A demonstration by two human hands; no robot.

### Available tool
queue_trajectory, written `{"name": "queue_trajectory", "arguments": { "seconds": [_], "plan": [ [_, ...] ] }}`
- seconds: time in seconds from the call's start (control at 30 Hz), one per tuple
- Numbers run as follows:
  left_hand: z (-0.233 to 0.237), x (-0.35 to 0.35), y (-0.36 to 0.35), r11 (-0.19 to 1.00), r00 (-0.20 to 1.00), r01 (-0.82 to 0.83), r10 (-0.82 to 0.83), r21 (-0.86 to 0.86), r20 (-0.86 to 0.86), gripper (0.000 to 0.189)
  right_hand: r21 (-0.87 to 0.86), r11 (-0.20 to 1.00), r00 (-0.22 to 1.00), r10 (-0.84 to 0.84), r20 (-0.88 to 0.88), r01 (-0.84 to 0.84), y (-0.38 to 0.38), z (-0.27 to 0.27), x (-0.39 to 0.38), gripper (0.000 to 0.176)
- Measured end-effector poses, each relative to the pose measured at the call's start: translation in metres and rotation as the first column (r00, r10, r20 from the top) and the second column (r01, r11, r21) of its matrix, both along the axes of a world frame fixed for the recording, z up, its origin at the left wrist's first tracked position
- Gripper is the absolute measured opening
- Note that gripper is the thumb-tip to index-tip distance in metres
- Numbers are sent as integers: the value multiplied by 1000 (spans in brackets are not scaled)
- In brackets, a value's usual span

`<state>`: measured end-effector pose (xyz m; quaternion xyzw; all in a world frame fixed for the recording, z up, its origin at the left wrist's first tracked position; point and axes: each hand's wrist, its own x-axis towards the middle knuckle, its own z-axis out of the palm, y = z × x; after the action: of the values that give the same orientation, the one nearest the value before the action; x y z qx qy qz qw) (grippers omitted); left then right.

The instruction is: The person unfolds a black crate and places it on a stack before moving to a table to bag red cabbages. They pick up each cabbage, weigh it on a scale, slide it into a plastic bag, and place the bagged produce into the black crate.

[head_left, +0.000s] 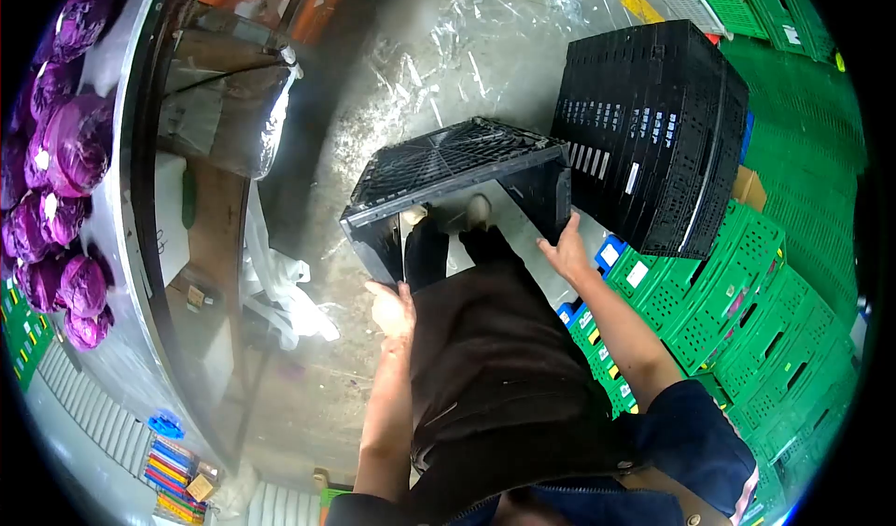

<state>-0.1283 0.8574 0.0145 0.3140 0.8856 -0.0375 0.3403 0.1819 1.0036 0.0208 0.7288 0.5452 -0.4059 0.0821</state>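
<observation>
Between my hands I hold a black plastic crate [457,157], tipped so its ribbed base faces away and up. One folding side hangs down at its right. My left hand [392,309] grips the lower left corner, thumb up along the edge. At the right side panel, my right hand [566,250] has its fingers round the edge, partly hidden behind it. Just beyond the crate's right side stands a stack of black folded crates [644,134].
Purple cabbages [79,143] in wrap lie on a steel table [140,237] at left. Green crates [737,283] are stacked along the right. Clear plastic sheeting [289,293] hangs below the table. Plastic scraps litter the concrete floor [420,59].
</observation>
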Motion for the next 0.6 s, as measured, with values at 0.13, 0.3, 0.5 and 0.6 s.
{"name": "queue_trajectory", "arguments": {
  "seconds": [0.13,0.3,0.5,0.6],
  "plan": [
    [20,-4,15,993,987,-105,111,-58,115,79,480,847,974,191,125,-228,36,43,-33,66],
    [22,-4,5,839,796,-543,503,30,336,59,287,951,894,222,-388,-112,43,-19,-71,40],
    [-12,3,-64,21,-12,-999,760,-43,650,66,16,804,509,-361,-781,594,35,-289,-84,49],
    [-35,6,-96,-281,-468,-880,649,-383,600,73,-474,455,-7,-716,-698,754,30,-240,-91,57]
  ]
}}
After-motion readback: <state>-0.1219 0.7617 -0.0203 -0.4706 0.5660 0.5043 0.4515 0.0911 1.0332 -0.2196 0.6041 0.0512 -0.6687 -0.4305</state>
